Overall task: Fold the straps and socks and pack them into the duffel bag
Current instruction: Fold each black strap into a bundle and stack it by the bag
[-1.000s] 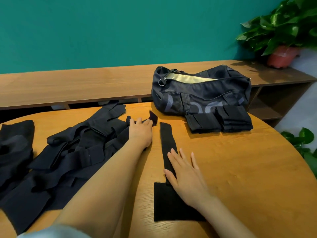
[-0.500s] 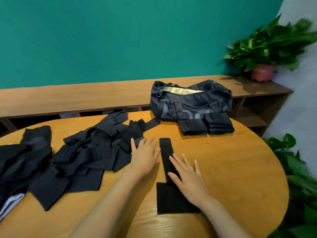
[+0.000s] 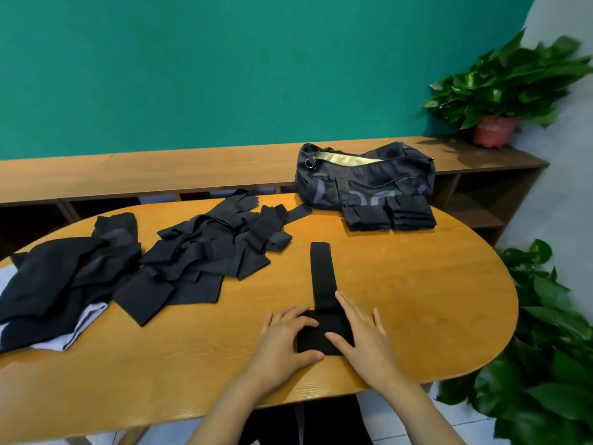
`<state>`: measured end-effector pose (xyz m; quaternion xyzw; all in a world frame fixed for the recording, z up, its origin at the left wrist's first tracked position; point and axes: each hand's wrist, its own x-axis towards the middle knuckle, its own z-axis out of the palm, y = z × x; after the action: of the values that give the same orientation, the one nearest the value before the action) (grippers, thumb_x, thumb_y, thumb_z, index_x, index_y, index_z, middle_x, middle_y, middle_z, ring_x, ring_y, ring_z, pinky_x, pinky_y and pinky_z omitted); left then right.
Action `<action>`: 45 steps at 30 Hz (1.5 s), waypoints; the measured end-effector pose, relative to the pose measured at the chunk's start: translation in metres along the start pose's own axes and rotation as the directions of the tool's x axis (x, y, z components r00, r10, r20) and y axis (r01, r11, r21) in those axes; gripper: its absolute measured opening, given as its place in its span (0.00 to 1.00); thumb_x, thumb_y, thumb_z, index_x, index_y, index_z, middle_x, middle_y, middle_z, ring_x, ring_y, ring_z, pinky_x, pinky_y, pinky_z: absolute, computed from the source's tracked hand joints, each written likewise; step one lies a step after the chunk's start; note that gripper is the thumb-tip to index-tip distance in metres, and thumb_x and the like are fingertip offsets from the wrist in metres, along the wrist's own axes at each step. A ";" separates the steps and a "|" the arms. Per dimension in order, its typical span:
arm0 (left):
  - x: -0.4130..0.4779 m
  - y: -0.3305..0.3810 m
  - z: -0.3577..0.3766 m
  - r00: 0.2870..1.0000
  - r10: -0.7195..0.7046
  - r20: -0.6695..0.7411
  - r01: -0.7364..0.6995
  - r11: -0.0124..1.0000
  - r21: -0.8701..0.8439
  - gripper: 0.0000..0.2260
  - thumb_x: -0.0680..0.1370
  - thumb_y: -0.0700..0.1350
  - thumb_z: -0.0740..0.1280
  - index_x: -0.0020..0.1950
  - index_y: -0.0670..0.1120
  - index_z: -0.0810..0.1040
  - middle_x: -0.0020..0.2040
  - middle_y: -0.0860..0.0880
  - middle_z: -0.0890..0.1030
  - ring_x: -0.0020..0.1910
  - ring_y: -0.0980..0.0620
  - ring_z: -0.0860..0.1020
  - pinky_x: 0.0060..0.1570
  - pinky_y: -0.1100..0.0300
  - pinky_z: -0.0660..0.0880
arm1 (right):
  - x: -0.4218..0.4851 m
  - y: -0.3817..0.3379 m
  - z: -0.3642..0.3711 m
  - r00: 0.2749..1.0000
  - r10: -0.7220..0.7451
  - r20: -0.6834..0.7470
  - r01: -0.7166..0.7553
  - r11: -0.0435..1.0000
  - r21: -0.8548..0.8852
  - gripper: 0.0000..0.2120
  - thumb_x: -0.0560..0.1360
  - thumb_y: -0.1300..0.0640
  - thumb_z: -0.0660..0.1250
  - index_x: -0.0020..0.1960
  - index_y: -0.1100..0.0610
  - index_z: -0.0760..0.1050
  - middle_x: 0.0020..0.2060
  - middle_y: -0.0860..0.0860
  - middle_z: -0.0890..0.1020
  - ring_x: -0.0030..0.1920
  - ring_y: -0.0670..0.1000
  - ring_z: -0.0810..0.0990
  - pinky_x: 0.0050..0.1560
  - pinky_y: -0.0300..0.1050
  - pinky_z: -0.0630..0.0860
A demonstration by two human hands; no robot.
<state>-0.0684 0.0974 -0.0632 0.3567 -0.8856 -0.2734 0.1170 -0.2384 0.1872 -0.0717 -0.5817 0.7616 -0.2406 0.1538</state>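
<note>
On table (image 3: pixel 417 284), black strap (image 3: pixel 322 274) lies flat; left hand (image 3: pixel 285 338), right hand (image 3: pixel 362 335) spread, pressing its wide end.

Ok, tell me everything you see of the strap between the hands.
The strap is black fabric: a wide pad at the near end, a narrow band running away toward the bag. It lies flat on the wooden table. The left hand covers the pad's left edge; the right hand rests flat on its right side.
</note>
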 end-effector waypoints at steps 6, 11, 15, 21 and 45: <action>-0.015 -0.007 0.013 0.990 0.036 -0.136 -0.041 0.999 -0.033 0.18 0.74 0.63 0.67 0.62 0.63 0.73 0.72 0.65 0.60 0.72 0.67 0.53 0.73 0.61 0.37 | -0.010 0.005 0.011 0.990 -0.044 -0.137 0.061 0.991 0.122 0.28 0.74 0.31 0.57 0.71 0.32 0.53 0.73 0.29 0.52 0.75 0.33 0.44 0.77 0.48 0.42; -0.013 -0.008 0.013 0.980 0.015 -0.199 -0.034 0.995 -0.091 0.17 0.75 0.62 0.66 0.62 0.60 0.78 0.72 0.62 0.65 0.69 0.69 0.57 0.74 0.61 0.43 | -0.010 0.010 0.013 0.978 -0.091 -0.190 0.127 0.974 0.187 0.20 0.70 0.26 0.57 0.60 0.27 0.67 0.70 0.26 0.61 0.74 0.34 0.51 0.75 0.50 0.51; -0.012 -0.010 0.014 0.973 -0.008 -0.233 -0.029 0.987 -0.155 0.16 0.76 0.59 0.66 0.62 0.56 0.80 0.71 0.60 0.67 0.68 0.66 0.60 0.74 0.60 0.51 | -0.013 0.011 0.014 0.969 -0.139 -0.203 0.176 0.968 0.177 0.18 0.68 0.26 0.61 0.55 0.30 0.74 0.69 0.26 0.63 0.75 0.36 0.53 0.74 0.49 0.50; -0.012 -0.012 0.015 0.969 -0.041 -0.242 -0.010 0.979 -0.203 0.15 0.78 0.55 0.65 0.62 0.54 0.80 0.71 0.58 0.69 0.69 0.63 0.61 0.71 0.58 0.61 | -0.012 0.015 0.021 0.958 -0.189 -0.214 0.203 0.978 0.045 0.20 0.71 0.29 0.60 0.56 0.36 0.78 0.66 0.27 0.69 0.74 0.36 0.55 0.75 0.48 0.46; -0.012 -0.011 0.013 0.967 -0.062 -0.247 0.001 0.971 -0.241 0.06 0.75 0.54 0.70 0.48 0.56 0.83 0.60 0.65 0.73 0.64 0.64 0.65 0.66 0.53 0.67 | -0.012 0.011 0.023 0.902 -0.178 -0.392 0.186 0.982 -0.019 0.20 0.73 0.32 0.59 0.51 0.43 0.82 0.48 0.29 0.76 0.61 0.35 0.66 0.73 0.47 0.48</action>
<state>-0.0588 0.1045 -0.0804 0.3859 -0.8185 -0.3320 0.2663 -0.2315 0.1970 -0.0977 -0.5888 0.7171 -0.3724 -0.0196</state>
